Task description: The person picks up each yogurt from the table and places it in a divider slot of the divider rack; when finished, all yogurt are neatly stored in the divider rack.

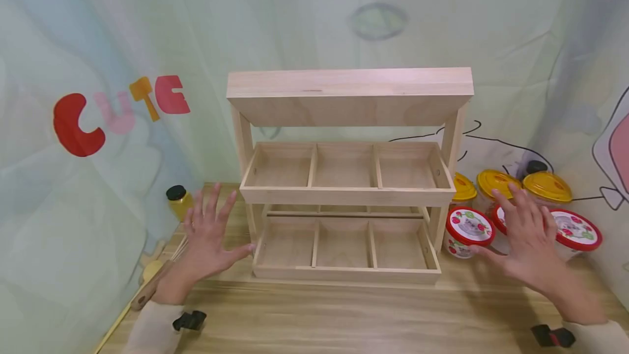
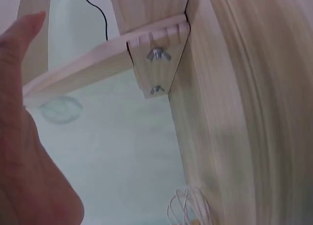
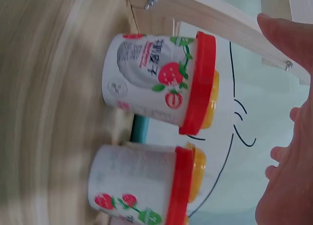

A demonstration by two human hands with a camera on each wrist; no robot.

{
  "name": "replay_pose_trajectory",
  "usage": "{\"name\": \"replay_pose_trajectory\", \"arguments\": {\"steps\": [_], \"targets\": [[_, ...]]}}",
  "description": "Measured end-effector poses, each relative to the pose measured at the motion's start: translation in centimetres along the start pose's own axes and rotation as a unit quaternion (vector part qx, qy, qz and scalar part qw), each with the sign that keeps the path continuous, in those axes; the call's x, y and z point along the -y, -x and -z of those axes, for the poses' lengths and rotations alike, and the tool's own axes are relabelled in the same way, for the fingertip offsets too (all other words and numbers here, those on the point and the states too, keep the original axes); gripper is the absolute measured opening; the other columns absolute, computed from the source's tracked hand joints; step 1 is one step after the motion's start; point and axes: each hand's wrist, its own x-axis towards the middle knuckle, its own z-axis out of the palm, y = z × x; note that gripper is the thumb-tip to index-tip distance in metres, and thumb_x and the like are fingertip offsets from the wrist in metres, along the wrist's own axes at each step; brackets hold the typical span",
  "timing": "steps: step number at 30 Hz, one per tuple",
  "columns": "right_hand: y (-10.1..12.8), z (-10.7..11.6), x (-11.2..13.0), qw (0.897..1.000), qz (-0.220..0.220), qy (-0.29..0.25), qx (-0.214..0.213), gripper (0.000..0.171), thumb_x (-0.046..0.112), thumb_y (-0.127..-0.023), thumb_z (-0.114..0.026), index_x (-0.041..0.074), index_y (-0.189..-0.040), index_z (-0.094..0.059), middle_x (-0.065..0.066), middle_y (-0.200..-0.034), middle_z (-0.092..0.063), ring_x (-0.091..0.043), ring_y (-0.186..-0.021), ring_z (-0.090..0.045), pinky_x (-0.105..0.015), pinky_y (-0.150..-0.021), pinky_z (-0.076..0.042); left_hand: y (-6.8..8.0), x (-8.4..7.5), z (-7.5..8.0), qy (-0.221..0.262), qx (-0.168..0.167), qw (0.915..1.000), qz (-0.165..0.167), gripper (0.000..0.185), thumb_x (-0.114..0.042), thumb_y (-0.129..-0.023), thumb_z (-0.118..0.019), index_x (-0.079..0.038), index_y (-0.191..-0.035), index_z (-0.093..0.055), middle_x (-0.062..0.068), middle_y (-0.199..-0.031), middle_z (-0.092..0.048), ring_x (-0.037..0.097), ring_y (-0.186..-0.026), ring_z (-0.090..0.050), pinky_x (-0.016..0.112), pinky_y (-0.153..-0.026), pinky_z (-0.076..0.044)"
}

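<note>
A: Where are the hands?

B: Both hover with fingers spread wide, holding nothing. The left hand (image 1: pixel 208 236) is at lower left of the head view, its thumb tip at or very near the front corner of the pale two-tier wooden rack with three compartments per tier (image 1: pixel 346 190); I cannot tell for sure whether it touches. The right hand (image 1: pixel 528 236) is at lower right, above the white strawberry-printed tubs with red lids (image 1: pixel 469 231).

A: And the rack?

B: It stands upright in the middle of the light wooden counter (image 1: pixel 344 316), against the backdrop, all its compartments bare wood.

A: What else?

B: Yellow-lidded jars (image 1: pixel 546 186) stand behind the red-lidded tubs at right. At left, a small yellow jar with a black cap (image 1: pixel 178 201) sits near the backdrop, and wooden utensils (image 1: pixel 147 283) lie along the counter's left edge.
</note>
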Motion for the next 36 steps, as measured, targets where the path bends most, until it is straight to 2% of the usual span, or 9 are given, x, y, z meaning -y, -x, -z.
{"name": "replay_pose_trajectory", "arguments": {"steps": [4, 7, 13, 19, 23, 26, 30, 33, 36], "targets": [[0.0, -0.8, 0.2, 1.000, 0.000, -0.016, 0.003, 0.129, 0.035, -0.071, -0.091, 0.018, -0.172, -0.013, -0.024, -0.179, -0.008, -0.051, -0.164, -0.008, -0.077, -0.129, 0.009, 0.0, -0.3, -0.6, 0.011, 0.008, 0.9999, 0.004, 0.116, -0.098, -0.084, -0.048, -0.035, -0.174, -0.012, 0.010, -0.184, 0.004, 0.055, -0.164, 0.013, 0.087, -0.117, 0.003], [0.0, -1.3, 0.3, 1.000, 0.001, -0.028, 0.004, 0.127, 0.030, -0.069, -0.091, 0.017, -0.171, -0.015, -0.027, -0.177, -0.013, -0.050, -0.163, -0.010, -0.078, -0.129, 0.008, 0.1, -0.4, -1.1, 0.020, 0.019, 0.9996, 0.007, 0.115, -0.092, -0.084, -0.058, -0.035, -0.174, -0.012, 0.008, -0.184, 0.004, 0.057, -0.163, 0.010, 0.088, -0.116, 0.003], [-0.2, -2.2, 0.5, 0.999, -0.005, -0.047, 0.026, 0.121, 0.034, -0.075, -0.088, 0.016, -0.171, -0.017, -0.029, -0.176, -0.016, -0.051, -0.163, -0.010, -0.082, -0.126, 0.008, 0.3, -0.4, -2.0, 0.041, 0.038, 0.9984, 0.007, 0.117, -0.080, -0.086, -0.069, -0.034, -0.174, -0.008, 0.013, -0.183, 0.003, 0.059, -0.162, 0.009, 0.089, -0.115, 0.003], [-0.3, -2.7, 0.8, 0.998, -0.018, -0.039, 0.055, 0.117, 0.042, -0.078, -0.088, 0.019, -0.170, -0.020, -0.028, -0.175, -0.019, -0.053, -0.162, -0.013, -0.083, -0.126, 0.009, 0.2, -0.4, -2.9, 0.059, 0.068, 0.9955, 0.031, 0.122, -0.053, -0.082, -0.084, -0.032, -0.175, -0.006, 0.011, -0.183, 0.005, 0.057, -0.164, 0.009, 0.091, -0.116, 0.001], [-0.2, -3.2, 1.0, 0.997, -0.021, -0.033, 0.068, 0.116, 0.044, -0.079, -0.087, 0.020, -0.171, -0.021, -0.027, -0.175, -0.018, -0.052, -0.162, -0.012, -0.083, -0.126, 0.010, 0.3, -0.5, -3.5, 0.059, 0.100, 0.9923, 0.044, 0.123, -0.050, -0.082, -0.084, -0.032, -0.174, -0.005, 0.022, -0.181, 0.000, 0.058, -0.163, 0.004, 0.093, -0.116, -0.005], [-0.1, -3.5, 1.1, 0.997, -0.018, -0.035, 0.073, 0.112, 0.044, -0.079, -0.087, 0.020, -0.170, -0.025, -0.027, -0.176, -0.018, -0.053, -0.163, -0.011, -0.086, -0.124, 0.007, 0.4, -0.5, -3.9, 0.060, 0.113, 0.9911, 0.039, 0.123, -0.050, -0.083, -0.084, -0.033, -0.174, -0.003, 0.031, -0.178, -0.005, 0.062, -0.161, -0.003, 0.093, -0.116, -0.011], [0.0, -3.8, 1.1, 0.996, -0.014, -0.028, 0.080, 0.106, 0.045, -0.080, -0.086, 0.018, -0.167, -0.031, -0.027, -0.175, -0.021, -0.054, -0.162, -0.013, -0.086, -0.124, 0.005, 0.5, -0.4, -4.3, 0.068, 0.122, 0.9900, 0.020, 0.125, -0.049, -0.083, -0.084, -0.033, -0.174, 0.001, 0.035, -0.176, -0.009, 0.066, -0.158, -0.015, 0.093, -0.114, -0.020], [0.2, -4.1, 0.9, 0.996, -0.011, -0.025, 0.086, 0.102, 0.045, -0.082, -0.085, 0.016, -0.166, -0.035, -0.027, -0.174, -0.023, -0.054, -0.160, -0.015, -0.084, -0.125, 0.007, 0.5, -0.2, -4.6, 0.107, 0.138, 0.9846, 0.010, 0.125, -0.044, -0.087, -0.084, -0.029, -0.174, 0.004, 0.033, -0.178, -0.008, 0.065, -0.158, -0.019, 0.089, -0.117, -0.025], [0.3, -4.5, 0.7, 0.996, -0.009, -0.026, 0.090, 0.100, 0.045, -0.083, -0.084, 0.016, -0.166, -0.037, -0.026, -0.175, -0.021, -0.055, -0.160, -0.015, -0.082, -0.126, 0.009, 0.7, -0.2, -4.7, 0.161, 0.165, 0.9728, 0.025, 0.123, -0.040, -0.091, -0.083, -0.025, -0.174, 0.006, 0.029, -0.180, -0.005, 0.062, -0.161, -0.017, 0.083, -0.122, -0.024]]}}
